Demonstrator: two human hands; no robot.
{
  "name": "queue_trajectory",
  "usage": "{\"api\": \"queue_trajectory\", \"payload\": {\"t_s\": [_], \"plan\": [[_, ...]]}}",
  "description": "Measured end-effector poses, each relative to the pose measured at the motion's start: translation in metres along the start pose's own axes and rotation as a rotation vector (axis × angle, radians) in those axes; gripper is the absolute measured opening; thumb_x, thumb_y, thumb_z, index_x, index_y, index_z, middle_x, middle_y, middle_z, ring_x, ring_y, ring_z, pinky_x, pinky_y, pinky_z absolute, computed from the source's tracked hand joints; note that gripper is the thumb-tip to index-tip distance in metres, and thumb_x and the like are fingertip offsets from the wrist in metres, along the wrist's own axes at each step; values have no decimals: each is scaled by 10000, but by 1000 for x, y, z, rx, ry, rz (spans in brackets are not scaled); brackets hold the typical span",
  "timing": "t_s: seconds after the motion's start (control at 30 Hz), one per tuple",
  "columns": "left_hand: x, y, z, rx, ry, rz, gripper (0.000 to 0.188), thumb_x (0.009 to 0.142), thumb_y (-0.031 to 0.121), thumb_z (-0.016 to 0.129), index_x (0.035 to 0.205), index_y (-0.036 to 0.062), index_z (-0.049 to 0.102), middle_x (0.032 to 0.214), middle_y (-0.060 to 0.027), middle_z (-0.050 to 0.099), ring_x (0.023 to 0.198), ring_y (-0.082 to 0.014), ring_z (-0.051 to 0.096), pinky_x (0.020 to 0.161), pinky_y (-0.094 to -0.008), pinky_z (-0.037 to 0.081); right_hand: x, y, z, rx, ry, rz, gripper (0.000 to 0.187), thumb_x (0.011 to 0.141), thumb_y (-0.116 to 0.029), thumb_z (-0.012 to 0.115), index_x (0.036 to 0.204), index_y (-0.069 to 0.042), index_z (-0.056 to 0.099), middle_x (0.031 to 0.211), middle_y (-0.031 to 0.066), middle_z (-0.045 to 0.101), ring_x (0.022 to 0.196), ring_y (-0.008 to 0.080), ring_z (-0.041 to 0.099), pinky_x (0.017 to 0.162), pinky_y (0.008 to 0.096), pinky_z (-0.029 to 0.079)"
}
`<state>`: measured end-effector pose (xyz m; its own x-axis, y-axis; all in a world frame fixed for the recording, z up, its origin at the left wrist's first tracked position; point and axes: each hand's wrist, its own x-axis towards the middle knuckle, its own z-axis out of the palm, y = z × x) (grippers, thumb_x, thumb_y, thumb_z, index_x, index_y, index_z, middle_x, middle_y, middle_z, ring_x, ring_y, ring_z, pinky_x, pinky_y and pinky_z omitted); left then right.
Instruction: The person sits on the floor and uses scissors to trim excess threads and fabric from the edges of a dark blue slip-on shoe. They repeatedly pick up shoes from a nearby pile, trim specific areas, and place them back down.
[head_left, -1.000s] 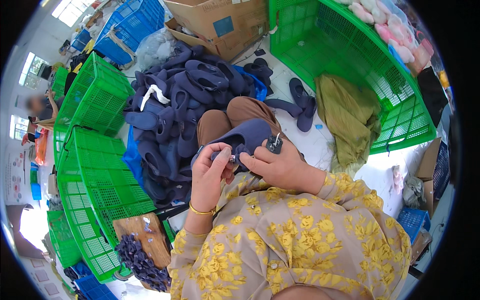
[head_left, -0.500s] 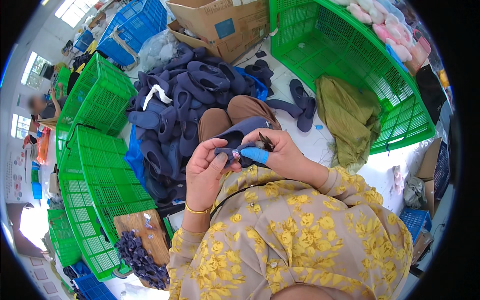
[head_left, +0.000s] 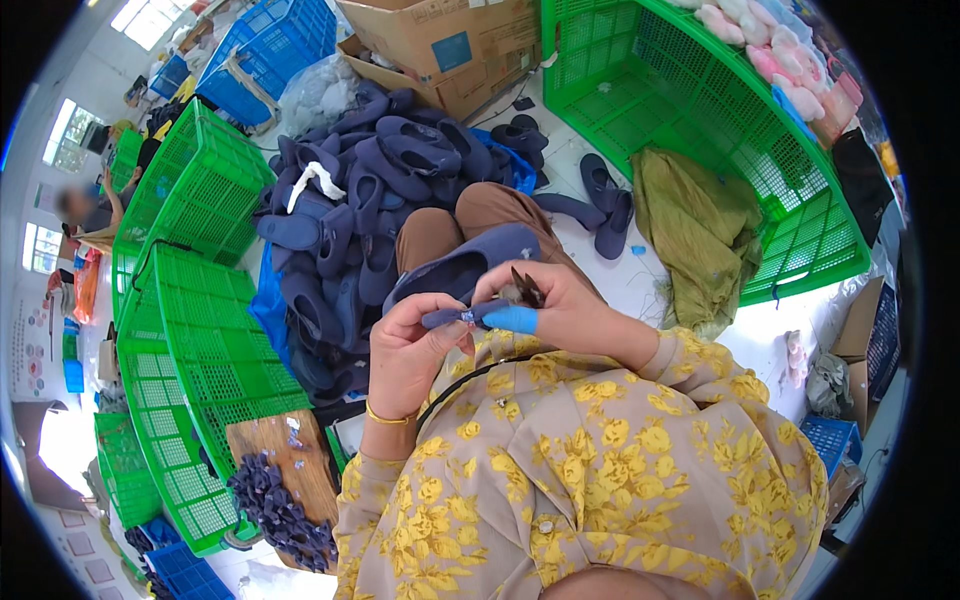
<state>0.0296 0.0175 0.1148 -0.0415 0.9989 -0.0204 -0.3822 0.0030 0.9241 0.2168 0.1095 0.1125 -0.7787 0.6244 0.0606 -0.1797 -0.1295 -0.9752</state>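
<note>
The navy bow (head_left: pixel 463 316) runs left to right, rising slightly rightward, its ends pinched by my closed left hand (head_left: pixel 404 350) and right hand (head_left: pixel 565 308).

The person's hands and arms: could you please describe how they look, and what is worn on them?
The left hand is ungloved, with a thin gold-coloured bangle at the wrist. The right hand wears a blue thumb cover and no visible bangle. The loose beige sleeves, printed with yellow flowers, end short of both wrists.
</note>
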Motion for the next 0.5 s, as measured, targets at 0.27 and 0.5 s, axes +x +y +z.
{"api": "queue_trajectory", "payload": {"t_s": [0.27,0.5], "plan": [[-9,10,-7,385,-95,290,191,730,-126,697,868,-7,640,923,-137,666,815,-180,652,728,-274,534,-13,-26,-13,-429,-51,-202,179,872,-19,573,1043,-71,563,749,12,565,653,103,500,607,250,412],[-10,15,-10,486,-253,361,189,724,-110,707,871,5,677,908,-140,692,820,-200,672,716,-260,524,-20,-31,-13,-594,-185,-322,397,709,86,601,1068,-79,640,887,74,661,719,204,616,600,259,450]]}}
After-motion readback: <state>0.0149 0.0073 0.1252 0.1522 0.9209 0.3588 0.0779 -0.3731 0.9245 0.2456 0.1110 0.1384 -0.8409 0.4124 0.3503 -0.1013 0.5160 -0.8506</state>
